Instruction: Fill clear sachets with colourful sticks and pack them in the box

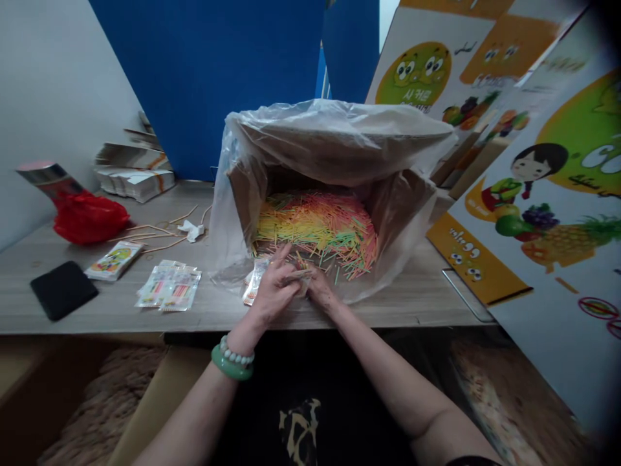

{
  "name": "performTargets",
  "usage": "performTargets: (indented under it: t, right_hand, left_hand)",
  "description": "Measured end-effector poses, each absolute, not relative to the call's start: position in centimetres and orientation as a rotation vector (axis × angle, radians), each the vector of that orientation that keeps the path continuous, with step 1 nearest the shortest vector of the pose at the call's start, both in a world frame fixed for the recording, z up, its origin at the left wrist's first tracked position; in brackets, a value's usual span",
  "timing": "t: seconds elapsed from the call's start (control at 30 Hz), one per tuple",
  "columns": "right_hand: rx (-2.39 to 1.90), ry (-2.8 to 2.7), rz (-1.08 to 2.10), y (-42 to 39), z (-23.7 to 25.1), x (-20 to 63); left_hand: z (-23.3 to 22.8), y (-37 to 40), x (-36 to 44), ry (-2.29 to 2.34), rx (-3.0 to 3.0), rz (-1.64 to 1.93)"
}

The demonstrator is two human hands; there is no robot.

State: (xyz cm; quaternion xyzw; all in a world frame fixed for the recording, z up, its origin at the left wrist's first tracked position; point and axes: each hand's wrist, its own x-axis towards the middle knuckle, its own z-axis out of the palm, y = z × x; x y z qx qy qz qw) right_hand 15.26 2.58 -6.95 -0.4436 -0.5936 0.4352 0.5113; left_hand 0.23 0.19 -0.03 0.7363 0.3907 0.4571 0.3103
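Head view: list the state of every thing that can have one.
Plastic-lined cardboard box: on its side, open toward the person.
Coloured thin sticks: heaped loose, spilling out.
Small clear packet: held by both hands.
Left hand: gripping packet.
Right hand: gripping packet.
Red plastic bag: crumpled.

Korean lettering on the printed cartons (pixel 427 77) is too blurred to read.

Left of the flat black pad (pixel 63 289) on the wooden table (pixel 412 304), nothing; behind it a crumpled red plastic bag (pixel 90 218), farther back stacked white folded cartons (pixel 133 169) (leaning slightly), right of it two printed sachets (pixel 169 286).
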Motion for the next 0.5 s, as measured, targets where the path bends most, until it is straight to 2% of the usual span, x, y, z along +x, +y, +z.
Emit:
performTargets:
  t: [0.27, 0.4, 0.5]
  right_hand:
    - [-1.157, -1.435, 0.899, 4.0, -7.7, 14.7]
    - [-1.185, -1.454, 0.935, 3.0, -7.3, 14.9]
    - [-1.16, -1.384, 0.948, 2.3, -6.5, 14.9]
  left_hand:
    - [-0.2, 2.2, 2.6, 0.902, 2.079, 1.005]
    - [-0.7, 1.9, 2.4, 1.015, 1.705, 0.986]
    - [-0.1, 1.4, 1.7, 0.931, 1.305, 1.157]
